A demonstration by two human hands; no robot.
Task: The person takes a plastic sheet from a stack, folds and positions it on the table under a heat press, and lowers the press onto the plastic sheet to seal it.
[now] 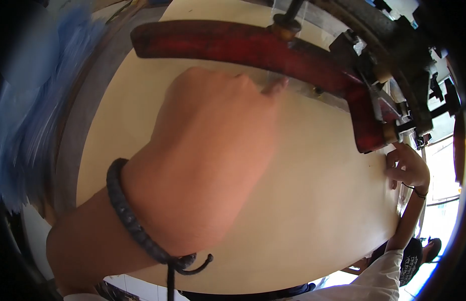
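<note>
Large in the middle-left is my left hand (pixel 203 155), back up, with a dark braided cord on the wrist. Its fingers curl under, and one fingertip shows just below the red curved bar (pixel 218 42), by a clear plastic strip. Whatever this hand grips is hidden beneath it. A smooth beige surface (pixel 313 200) lies under the hand. At that surface's right edge, my right hand (pixel 411 168) has bent fingers, spaced apart, near the lower end of the red bar. Nothing shows held in it.
Dark metal machinery (pixel 393 45) with bolts and clamps fills the upper right, joined to the red bar. Blurred blue material (pixel 47 100) hangs at the left. At the lower right, another person (pixel 413 258) in a dark top is partly visible.
</note>
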